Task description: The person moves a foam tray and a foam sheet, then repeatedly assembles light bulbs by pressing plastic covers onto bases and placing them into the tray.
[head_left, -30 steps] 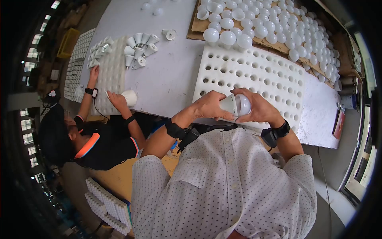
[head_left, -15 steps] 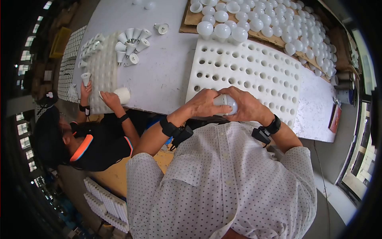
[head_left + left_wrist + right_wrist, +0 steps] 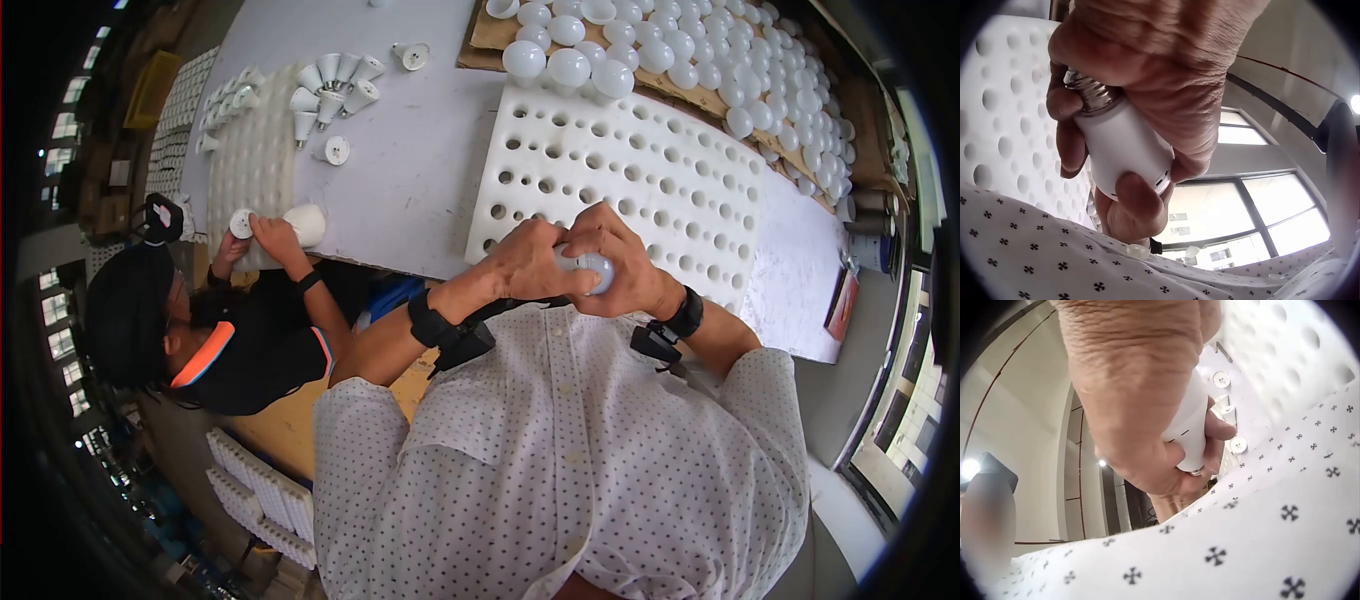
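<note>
- Now that dome (image 3: 602,271) and base (image 3: 1124,147) have come together, left hand (image 3: 522,262) grips base, right hand (image 3: 632,268) grips dome.
- Joining appears under way.

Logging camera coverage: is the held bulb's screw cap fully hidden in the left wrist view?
No, the bulb shows its metal screw cap beside the left hand.

Over the last second, the left hand (image 3: 528,262) and right hand (image 3: 632,262) have closed in around the light bulb (image 3: 598,270), so less of it shows between them. The person alongside (image 3: 235,365) has gone from reaching along a foam tray (image 3: 240,170) to holding up a bulb base (image 3: 240,224).
</note>
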A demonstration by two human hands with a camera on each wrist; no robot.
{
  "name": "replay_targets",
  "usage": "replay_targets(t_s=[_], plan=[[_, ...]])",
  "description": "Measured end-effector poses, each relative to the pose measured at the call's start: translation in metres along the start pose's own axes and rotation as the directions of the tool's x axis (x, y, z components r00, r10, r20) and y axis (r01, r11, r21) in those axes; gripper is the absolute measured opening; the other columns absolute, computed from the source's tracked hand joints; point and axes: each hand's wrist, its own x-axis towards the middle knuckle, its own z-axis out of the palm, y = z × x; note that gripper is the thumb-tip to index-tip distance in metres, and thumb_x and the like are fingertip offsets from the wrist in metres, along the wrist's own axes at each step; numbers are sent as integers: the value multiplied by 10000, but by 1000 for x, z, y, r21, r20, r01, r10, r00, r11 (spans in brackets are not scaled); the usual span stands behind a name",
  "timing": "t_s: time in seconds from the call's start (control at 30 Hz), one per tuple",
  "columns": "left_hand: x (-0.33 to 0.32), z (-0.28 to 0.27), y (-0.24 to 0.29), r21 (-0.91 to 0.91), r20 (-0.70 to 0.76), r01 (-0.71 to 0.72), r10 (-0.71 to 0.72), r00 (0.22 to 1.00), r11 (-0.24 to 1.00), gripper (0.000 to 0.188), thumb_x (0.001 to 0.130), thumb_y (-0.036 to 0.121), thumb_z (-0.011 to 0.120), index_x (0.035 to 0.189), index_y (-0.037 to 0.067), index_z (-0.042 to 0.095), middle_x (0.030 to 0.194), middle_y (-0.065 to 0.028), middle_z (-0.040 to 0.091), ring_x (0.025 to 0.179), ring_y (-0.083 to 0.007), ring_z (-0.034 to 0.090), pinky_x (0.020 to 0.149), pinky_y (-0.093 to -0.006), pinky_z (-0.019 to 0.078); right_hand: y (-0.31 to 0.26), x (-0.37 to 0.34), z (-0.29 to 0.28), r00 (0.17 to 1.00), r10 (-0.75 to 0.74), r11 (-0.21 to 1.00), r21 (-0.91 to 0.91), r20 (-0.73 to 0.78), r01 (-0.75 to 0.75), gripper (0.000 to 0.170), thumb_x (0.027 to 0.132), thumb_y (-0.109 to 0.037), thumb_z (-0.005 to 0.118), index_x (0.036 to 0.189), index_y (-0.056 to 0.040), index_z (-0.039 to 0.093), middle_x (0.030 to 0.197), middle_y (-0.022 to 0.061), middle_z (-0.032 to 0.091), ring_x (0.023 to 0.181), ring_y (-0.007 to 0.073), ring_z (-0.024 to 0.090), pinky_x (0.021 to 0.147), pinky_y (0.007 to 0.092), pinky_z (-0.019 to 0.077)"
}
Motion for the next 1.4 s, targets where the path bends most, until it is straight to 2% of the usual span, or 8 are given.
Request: replay_targets(t_s=[0.53, 0.77, 0.9, 1.03, 1.1, 1.17, 1.3, 1.4], plan=[[11, -3, -21, -376, 154, 89, -32, 988, 922, 455, 694, 349, 673, 855, -75, 637, 723, -96, 613, 704, -120, 557, 596, -237, 432, 6, 2, -1, 999, 4, 1000, 8, 35, -4, 549, 521, -30, 743, 1037, -53, 555, 957, 97, 534, 840, 235, 526, 729, 331, 463], [5, 1, -13, -242, 124, 101, -72, 990, 965, 504, 637, 418, 626, 685, -83, 616, 587, -116, 586, 561, -141, 564, 467, -263, 435, 4, 0, 2, 999, 29, 999, 22, 31, -30, 428, 502, -24, 719, 910, -43, 590, 917, 84, 544, 830, 226, 522, 713, 319, 461], [14, -3, -15, -478, 110, 158, -120, 987, 864, 533, 716, 449, 592, 796, -77, 621, 646, -126, 612, 494, -148, 582, 361, -219, 422, 13, 6, -2, 979, 199, 980, 38, -41, -197, 622, 522, -30, 707, 1104, -39, 490, 968, 98, 513, 858, 239, 517, 764, 314, 443], [31, -5, -27, -835, 277, 327, -176, 945, 442, 588, 802, 542, 468, 980, -13, 550, 653, -99, 594, 425, -154, 569, 281, -197, 379, 22, -5, 1, 805, 593, 762, 324, 0, -561, 842, 608, -106, 757, 1297, -53, 276, 1078, 104, 489, 934, 201, 515, 844, 313, 430], [35, -3, -37, -859, 404, 433, -158, 901, 275, 591, 817, 567, 438, 979, 7, 541, 650, -95, 585, 422, -164, 566, 262, -199, 372, 22, -4, 2, 824, 566, 781, 314, 9, -539, 832, 666, -142, 752, 1315, -58, 238, 1087, 114, 497, 943, 194, 529, 821, 302, 451], [40, 2, -51, -871, 451, 464, -117, 885, 160, 624, 822, 602, 398, 986, 15, 534, 648, -96, 581, 422, -172, 568, 253, -202, 366, 16, 6, 0, 639, 749, 478, 525, 175, -704, 788, 713, -144, 722, 1320, -58, 227, 1072, 121, 504, 938, 192, 545, 778, 288, 474], [50, 10, -58, -889, 458, 458, -68, 886, -23, 714, 841, 657, 269, 1036, 8, 493, 636, -95, 572, 413, -214, 574, 223, -219, 359, 33, 6, 4, 710, 702, 594, 509, 51, -623, 760, 758, -167, 691, 1338, -83, 208, 1081, 122, 499, 960, 192, 538, 784, 297, 472], [50, 12, -58, -846, 376, 439, -245, 893, 302, 711, 857, 639, 235, 1137, 23, 455, 887, -130, 613, 697, -256, 641, 400, -250, 458, 63, -5, -8, 798, 583, 809, 198, -154, -553, 756, 712, -200, 730, 1306, -55, 286, 1103, 129, 502, 1025, 195, 505, 875, 332, 422]])
